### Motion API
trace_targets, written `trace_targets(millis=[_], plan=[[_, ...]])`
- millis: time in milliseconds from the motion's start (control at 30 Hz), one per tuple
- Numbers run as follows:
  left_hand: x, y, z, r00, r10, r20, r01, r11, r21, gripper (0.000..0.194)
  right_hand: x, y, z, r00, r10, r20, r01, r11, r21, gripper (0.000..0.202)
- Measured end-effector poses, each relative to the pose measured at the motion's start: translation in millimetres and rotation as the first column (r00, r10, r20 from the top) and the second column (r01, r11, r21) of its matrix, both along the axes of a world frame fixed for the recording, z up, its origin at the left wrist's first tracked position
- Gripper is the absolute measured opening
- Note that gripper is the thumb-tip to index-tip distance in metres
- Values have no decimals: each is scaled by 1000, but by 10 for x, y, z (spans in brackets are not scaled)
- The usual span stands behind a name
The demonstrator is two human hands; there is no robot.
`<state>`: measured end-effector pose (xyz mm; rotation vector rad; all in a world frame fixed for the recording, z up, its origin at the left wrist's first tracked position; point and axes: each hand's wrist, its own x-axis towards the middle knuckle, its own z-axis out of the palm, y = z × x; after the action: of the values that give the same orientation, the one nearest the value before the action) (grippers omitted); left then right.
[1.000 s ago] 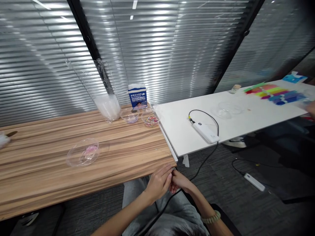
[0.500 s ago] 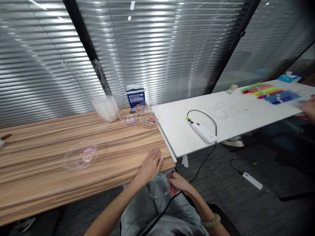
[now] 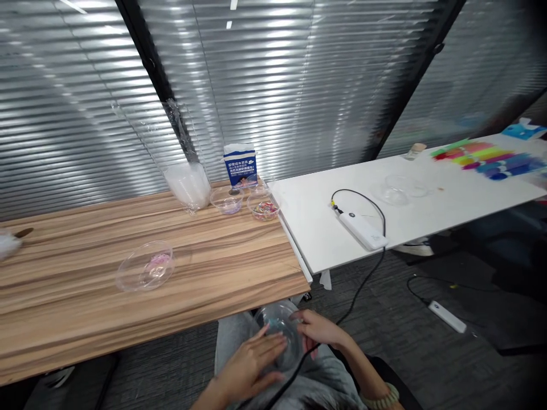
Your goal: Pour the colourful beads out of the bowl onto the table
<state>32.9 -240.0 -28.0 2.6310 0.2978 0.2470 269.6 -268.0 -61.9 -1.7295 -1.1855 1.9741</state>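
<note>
A clear round bowl [image 3: 280, 319] with a little bluish stuff inside is at my lap, just below the table's front edge. My right hand [image 3: 316, 330] grips its right rim, fingers curled around it. Over the bowl's left side and opening lies my left hand [image 3: 258, 359], its fingers spread and holding nothing. On the wooden table, a clear bowl with pink bits [image 3: 147, 267] stands at the left. Near the back are a bowl with purple bits [image 3: 231, 202] and one with multicoloured bits [image 3: 264, 209].
The wooden table [image 3: 213, 273] also bears a bag of white material [image 3: 190, 185] and a blue packet [image 3: 241, 166]. A white table [image 3: 316, 245] holds a power bank [image 3: 363, 230], clear bowls and coloured strips [image 3: 491, 159]. A black cable crosses my lap.
My left hand has left the table edge and moved down to the bowl at my lap. The view has shifted slightly, and the hand at the far right has gone out of view.
</note>
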Motion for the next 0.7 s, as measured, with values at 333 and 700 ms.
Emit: trace_targets(millis=[333, 700], plan=[[-569, -285, 337, 890, 218, 400, -400, 794, 458, 58, -242, 137, 871, 948, 312, 66, -301, 807, 509, 42], [-972, 46, 331, 633, 557, 537, -768, 538, 347, 56, -341, 1249, 1013, 977, -159, -140, 206, 865, 457, 59]])
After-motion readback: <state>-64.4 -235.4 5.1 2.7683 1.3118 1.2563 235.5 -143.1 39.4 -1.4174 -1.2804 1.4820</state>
